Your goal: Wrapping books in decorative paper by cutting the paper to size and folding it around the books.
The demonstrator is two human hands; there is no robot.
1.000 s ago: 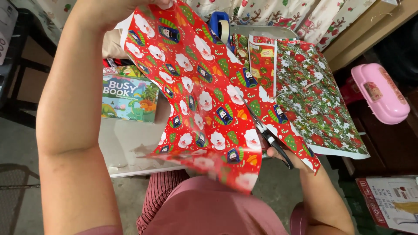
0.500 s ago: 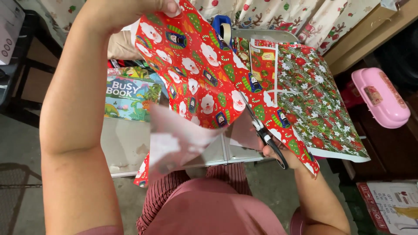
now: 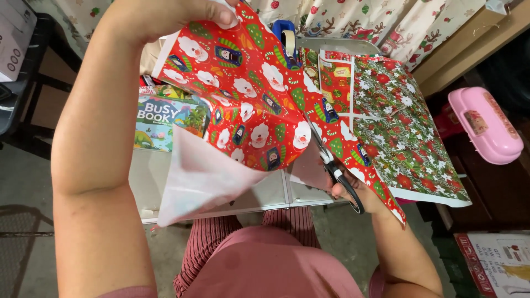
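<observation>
The left hand (image 3: 182, 14) is lifting the far edge of a sheet of red wrapping paper printed with white-bearded faces and green trees (image 3: 248, 105), its grip clenched on that edge at the top of the view. The right hand (image 3: 359, 193) is grasping black-handled scissors (image 3: 337, 174), the blades running into the paper just right of the middle. The cut flap is curling down on the near left, showing its pale plain underside (image 3: 204, 182). The sheet is hanging above the grey folding table (image 3: 276, 193); a picture book with a dinosaur cover (image 3: 165, 116) is lying beneath it to the left. Judging by this, the cutting step is under way, and the next move calls for keeping the paper taut while the blades are advancing away from the body.
</observation>
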